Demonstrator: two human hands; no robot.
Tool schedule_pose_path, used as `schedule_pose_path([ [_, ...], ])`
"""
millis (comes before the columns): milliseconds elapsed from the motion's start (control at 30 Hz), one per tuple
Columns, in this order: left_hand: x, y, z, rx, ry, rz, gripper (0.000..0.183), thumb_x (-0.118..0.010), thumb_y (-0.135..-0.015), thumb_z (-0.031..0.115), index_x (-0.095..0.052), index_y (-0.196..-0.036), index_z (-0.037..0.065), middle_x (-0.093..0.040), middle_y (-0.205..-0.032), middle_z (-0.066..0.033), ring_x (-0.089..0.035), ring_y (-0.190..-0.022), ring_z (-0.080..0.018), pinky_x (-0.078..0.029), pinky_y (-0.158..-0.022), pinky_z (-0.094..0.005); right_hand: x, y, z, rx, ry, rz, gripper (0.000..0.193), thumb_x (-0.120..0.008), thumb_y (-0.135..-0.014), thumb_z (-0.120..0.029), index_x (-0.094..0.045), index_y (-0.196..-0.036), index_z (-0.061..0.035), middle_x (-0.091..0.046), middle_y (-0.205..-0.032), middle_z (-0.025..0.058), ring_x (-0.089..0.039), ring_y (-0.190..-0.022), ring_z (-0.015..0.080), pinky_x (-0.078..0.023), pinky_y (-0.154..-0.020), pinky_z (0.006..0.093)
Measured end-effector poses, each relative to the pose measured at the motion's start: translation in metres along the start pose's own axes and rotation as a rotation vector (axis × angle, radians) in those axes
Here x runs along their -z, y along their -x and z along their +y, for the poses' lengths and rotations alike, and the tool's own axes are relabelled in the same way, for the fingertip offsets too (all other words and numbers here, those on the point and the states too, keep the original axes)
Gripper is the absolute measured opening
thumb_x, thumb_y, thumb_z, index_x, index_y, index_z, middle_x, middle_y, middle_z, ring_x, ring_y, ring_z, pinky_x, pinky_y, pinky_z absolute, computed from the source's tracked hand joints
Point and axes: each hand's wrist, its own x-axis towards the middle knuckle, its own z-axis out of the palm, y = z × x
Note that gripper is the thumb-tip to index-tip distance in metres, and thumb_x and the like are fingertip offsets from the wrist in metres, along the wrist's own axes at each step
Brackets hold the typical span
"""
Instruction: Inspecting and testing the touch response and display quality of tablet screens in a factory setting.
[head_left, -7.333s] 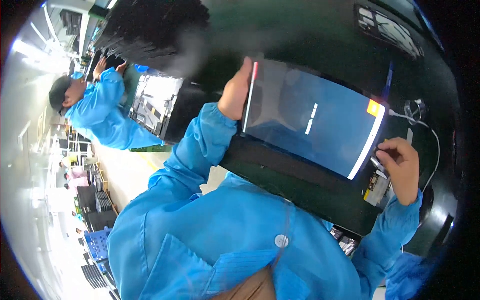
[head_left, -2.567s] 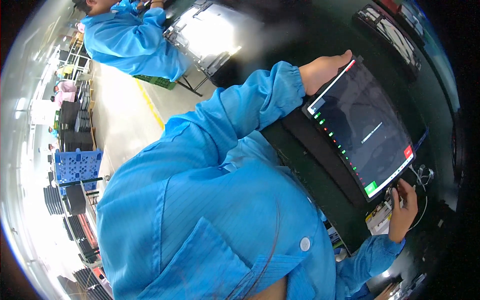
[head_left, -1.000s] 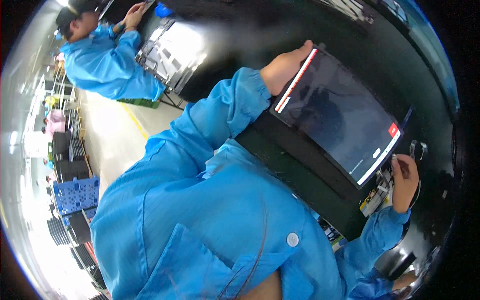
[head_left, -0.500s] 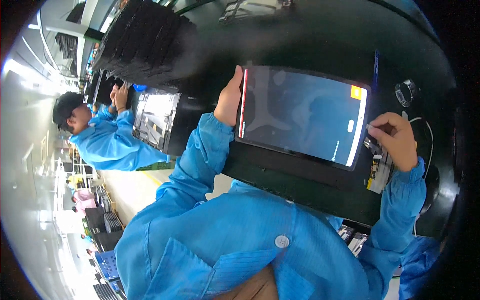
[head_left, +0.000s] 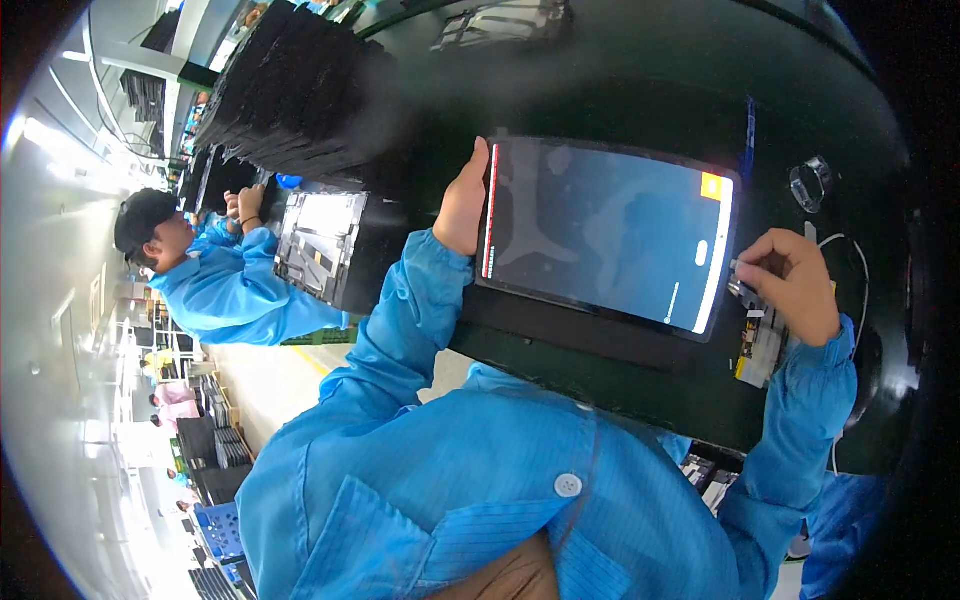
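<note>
A lit tablet-size display panel [head_left: 610,235] faces up in front of me, a little tilted, with an orange square in one corner and a glossy film over it. My left hand [head_left: 462,205] grips its left edge, the fingers partly hidden beneath. At the right edge my right hand [head_left: 795,285] pinches a small silvery tab [head_left: 738,268] between thumb and fingertips. Below that hand lies a small circuit assembly [head_left: 757,350] with a yellow strip, partly covered by the hand and sleeve. Whether the tab joins the panel or the assembly I cannot tell.
A clear looped strap [head_left: 810,185] and a thin blue tool [head_left: 750,135] lie beyond my right hand, beside a white cable [head_left: 858,270]. Tall black stacked sheets [head_left: 290,95] stand at the far left. A co-worker in blue [head_left: 220,280] sits left, near an opened device [head_left: 320,235].
The view has shifted slightly, moving the background a little to the right. Both hands keep their holds, and the panel stays nearly in place.
</note>
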Motion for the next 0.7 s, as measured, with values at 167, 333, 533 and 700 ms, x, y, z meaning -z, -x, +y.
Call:
schedule_pose_path([
  [167, -0.001, 0.0, -0.001, 0.02, 0.003, -0.029, 0.052, -0.032, -0.091, 0.046, -0.056, -0.101, 0.001, -0.062, -0.094, -0.0117, -0.059, -0.081, -0.0217, -0.047, -0.076, -0.0312, -0.005, -0.001, 0.003, -0.017, -0.075, -0.045, 0.011, -0.064, -0.071, -0.005, -0.058, -0.079, 0.0, -0.058, -0.069, 0.0054, -0.053, -0.058, 0.0081, -0.042, -0.052, 0.0206],
  [333, 0.001, 0.0, -0.002, 0.022, 0.007, -0.021, 0.052, -0.033, -0.09, 0.046, -0.056, -0.101, 0.001, -0.062, -0.095, -0.012, -0.059, -0.082, -0.0219, -0.047, -0.077, -0.0315, -0.001, 0.001, 0.0, -0.048, -0.037, 0.011, 0.009, -0.063, -0.073, -0.004, -0.058, -0.079, -0.0002, -0.058, -0.068, 0.0046, -0.052, -0.057, 0.0074, -0.04, -0.05, 0.0199],
  [533, -0.004, 0.002, -0.001, 0.014, 0.012, 0.006, 0.052, -0.033, -0.09, 0.047, -0.057, -0.1, 0.001, -0.062, -0.096, -0.0128, -0.059, -0.081, -0.0226, -0.047, -0.077, -0.032, -0.006, -0.001, 0.004, -0.021, -0.071, 0.0, 0.008, -0.063, -0.072, -0.002, -0.057, -0.078, -0.0001, -0.058, -0.07, 0.0049, -0.052, -0.057, 0.0076, -0.04, -0.049, 0.0199],
  [700, 0.008, -0.005, -0.003, -0.033, 0.017, 0.027, 0.052, -0.034, -0.09, 0.047, -0.058, -0.098, 0.001, -0.062, -0.093, -0.0135, -0.06, -0.078, -0.0234, -0.047, -0.076, -0.0327, -0.007, -0.007, 0.008, 0.019, -0.058, 0.006, 0.009, -0.064, -0.071, 0.0, -0.058, -0.078, 0.0001, -0.057, -0.071, 0.0048, -0.052, -0.056, 0.0079, -0.04, -0.049, 0.0197],
])
